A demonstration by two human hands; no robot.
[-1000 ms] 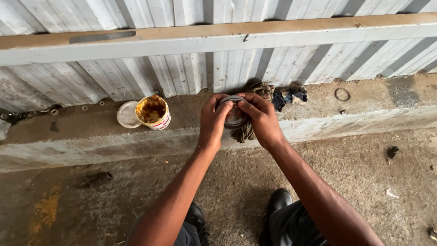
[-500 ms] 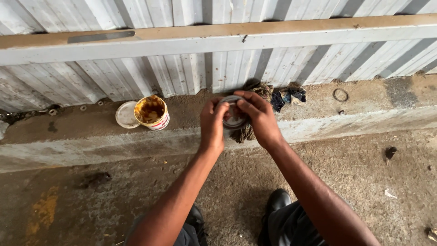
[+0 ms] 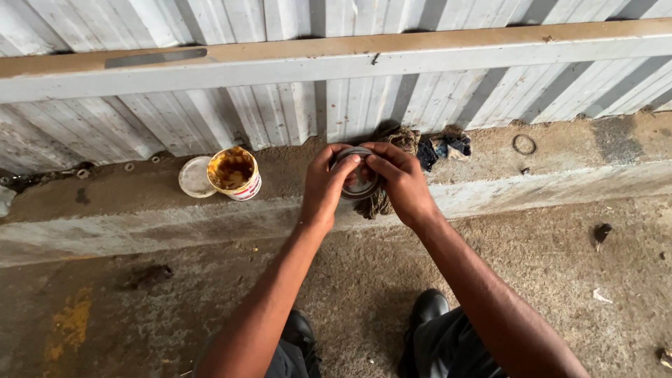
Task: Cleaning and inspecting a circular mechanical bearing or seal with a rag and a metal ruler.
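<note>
Hardly anything has shifted since a second ago — your left hand [image 3: 323, 185] and right hand [image 3: 400, 183] stay closed around the round metal part [image 3: 358, 178], fingers curled over its rim from both sides, thumbs pressed on its face. You hold it just above the concrete ledge [image 3: 546, 182], over a frayed brown rag [image 3: 378, 203] beneath your palms. Left of that sits an open tub of yellow-brown grease [image 3: 234, 172] touching its white lid [image 3: 194, 176]; to the right, dark cloth scraps [image 3: 448, 147], then a small rubber ring [image 3: 523, 144] — all against the corrugated metal wall [image 3: 294, 112].
</note>
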